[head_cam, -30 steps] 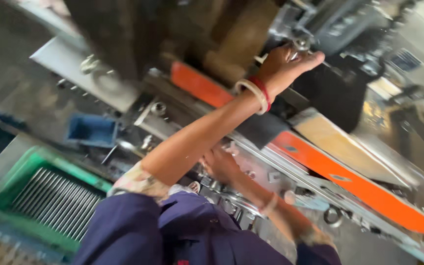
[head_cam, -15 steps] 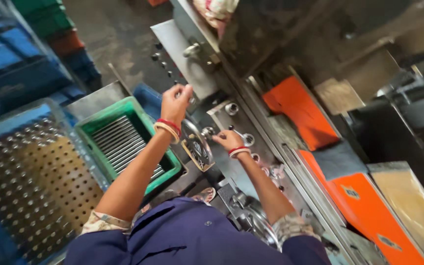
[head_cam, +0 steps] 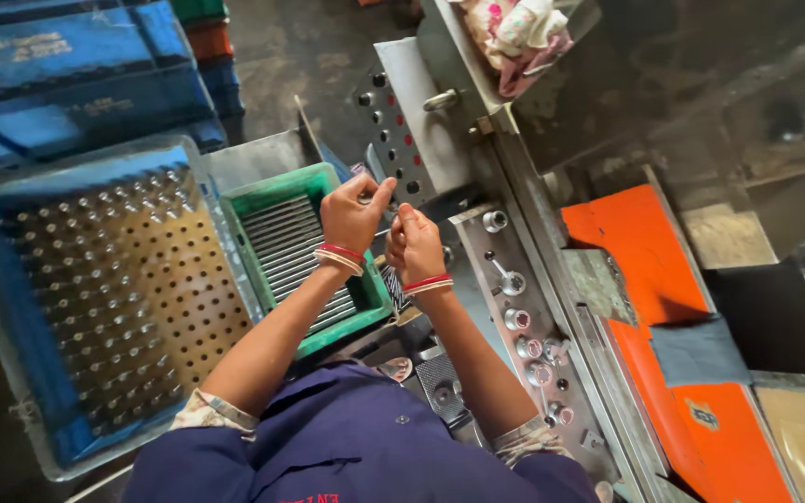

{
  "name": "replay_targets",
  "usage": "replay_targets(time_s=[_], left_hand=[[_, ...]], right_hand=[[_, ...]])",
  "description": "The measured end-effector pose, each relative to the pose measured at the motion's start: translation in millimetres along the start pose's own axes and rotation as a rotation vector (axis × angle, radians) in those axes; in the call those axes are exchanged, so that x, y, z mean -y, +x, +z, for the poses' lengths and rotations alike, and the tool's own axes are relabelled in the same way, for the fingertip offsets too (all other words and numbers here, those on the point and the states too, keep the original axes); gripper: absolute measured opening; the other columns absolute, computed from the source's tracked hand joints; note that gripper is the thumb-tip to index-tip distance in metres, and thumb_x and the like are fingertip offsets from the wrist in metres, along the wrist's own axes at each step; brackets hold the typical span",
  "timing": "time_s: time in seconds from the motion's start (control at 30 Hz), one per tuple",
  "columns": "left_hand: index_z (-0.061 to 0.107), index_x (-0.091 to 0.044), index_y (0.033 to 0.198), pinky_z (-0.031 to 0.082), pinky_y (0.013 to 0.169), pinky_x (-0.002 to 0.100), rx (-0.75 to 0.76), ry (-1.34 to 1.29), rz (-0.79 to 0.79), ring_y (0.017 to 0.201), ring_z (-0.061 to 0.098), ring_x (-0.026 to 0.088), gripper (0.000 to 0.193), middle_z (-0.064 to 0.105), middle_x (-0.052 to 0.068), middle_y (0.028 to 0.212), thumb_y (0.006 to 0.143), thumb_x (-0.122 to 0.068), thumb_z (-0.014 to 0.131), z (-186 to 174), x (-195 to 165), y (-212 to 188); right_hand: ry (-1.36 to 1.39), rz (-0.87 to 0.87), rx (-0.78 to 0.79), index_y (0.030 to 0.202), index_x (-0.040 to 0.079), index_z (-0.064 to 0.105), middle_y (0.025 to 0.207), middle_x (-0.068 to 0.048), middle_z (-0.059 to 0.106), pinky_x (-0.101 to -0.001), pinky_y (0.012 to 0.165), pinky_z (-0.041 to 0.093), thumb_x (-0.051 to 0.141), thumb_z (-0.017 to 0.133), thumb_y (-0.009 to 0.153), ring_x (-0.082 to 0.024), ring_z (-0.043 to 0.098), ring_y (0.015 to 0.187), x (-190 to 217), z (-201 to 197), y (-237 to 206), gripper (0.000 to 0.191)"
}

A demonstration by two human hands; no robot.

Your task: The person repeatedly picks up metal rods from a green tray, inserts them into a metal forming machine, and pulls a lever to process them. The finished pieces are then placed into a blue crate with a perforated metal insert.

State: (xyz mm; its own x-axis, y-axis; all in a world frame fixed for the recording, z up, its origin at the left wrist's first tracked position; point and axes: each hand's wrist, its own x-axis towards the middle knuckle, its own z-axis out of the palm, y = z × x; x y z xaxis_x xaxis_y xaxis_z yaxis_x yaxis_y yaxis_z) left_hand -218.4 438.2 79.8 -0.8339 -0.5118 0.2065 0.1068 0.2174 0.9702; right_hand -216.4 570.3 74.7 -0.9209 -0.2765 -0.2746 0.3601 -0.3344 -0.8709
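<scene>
My left hand (head_cam: 350,216) hovers over the right end of a green crate (head_cam: 277,190) filled with thin metal rods (head_cam: 293,250). Its thumb and fingers pinch a small metal part (head_cam: 365,197). My right hand (head_cam: 414,244) is just beside it, almost touching, with the fingers curled into a fist; I cannot see anything inside it. Both wrists wear red and white bangles. Both hands sit next to the grey control panel (head_cam: 521,307) of a machine.
A blue perforated tray (head_cam: 114,279) with several upright pins lies to the left, and blue crates (head_cam: 67,74) are stacked behind it. The panel carries knobs and buttons. Orange machine covers (head_cam: 635,251) run along the right. A cloth bundle (head_cam: 519,33) rests on the machine top.
The view swung from the machine down to the crates. My left hand dropped from high on the machine to the green crate, and both hands came together there.
</scene>
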Motion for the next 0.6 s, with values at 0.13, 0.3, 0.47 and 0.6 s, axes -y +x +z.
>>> replay_targets(time_s=[0.13, 0.3, 0.47, 0.6], left_hand=[[0.070, -0.002, 0.072, 0.042, 0.050, 0.029, 0.225, -0.096, -0.102, 0.052, 0.051, 0.008, 0.037, 0.058, 0.003, 0.055, 0.092, -0.033, 0.076, -29, 10, 19], [0.066, -0.011, 0.070, 0.028, 0.044, 0.030, 0.667, -0.287, -0.679, 0.047, 0.041, 0.008, 0.032, 0.050, -0.005, 0.057, 0.089, -0.035, 0.076, -72, 44, 32], [0.067, -0.004, 0.069, 0.030, 0.050, 0.026, 0.102, -0.363, -0.349, 0.059, 0.042, 0.002, 0.039, 0.051, -0.008, 0.064, 0.095, -0.031, 0.077, -76, 76, 17], [0.060, -0.007, 0.067, 0.033, 0.047, 0.026, -0.203, -0.488, -0.360, 0.055, 0.042, 0.004, 0.040, 0.049, -0.006, 0.060, 0.098, -0.027, 0.076, -76, 82, -1]], right_hand=[[-0.397, -0.224, -0.122, 0.083, 0.008, 0.051, 0.055, 0.002, 0.040, -0.0305, 0.038, 0.027, 0.032, 0.049, 0.111, -0.011, 0.037, 0.042, -25, 21, -5, 0.037], [-1.252, -1.012, 0.095, 0.094, 0.004, 0.054, 0.076, -0.015, 0.056, -0.0430, 0.057, 0.044, 0.026, 0.050, 0.115, -0.035, 0.058, 0.067, -26, 25, -7, 0.031], [-1.016, -0.585, 0.003, 0.091, 0.002, 0.059, 0.076, -0.014, 0.061, -0.0423, 0.066, 0.048, 0.017, 0.055, 0.109, -0.032, 0.061, 0.069, -52, 51, -8, 0.023], [-0.865, -0.361, 0.348, 0.104, -0.001, 0.062, 0.089, -0.014, 0.068, -0.0368, 0.074, 0.052, 0.012, 0.055, 0.101, -0.031, 0.067, 0.082, -77, 77, -4, 0.014]])
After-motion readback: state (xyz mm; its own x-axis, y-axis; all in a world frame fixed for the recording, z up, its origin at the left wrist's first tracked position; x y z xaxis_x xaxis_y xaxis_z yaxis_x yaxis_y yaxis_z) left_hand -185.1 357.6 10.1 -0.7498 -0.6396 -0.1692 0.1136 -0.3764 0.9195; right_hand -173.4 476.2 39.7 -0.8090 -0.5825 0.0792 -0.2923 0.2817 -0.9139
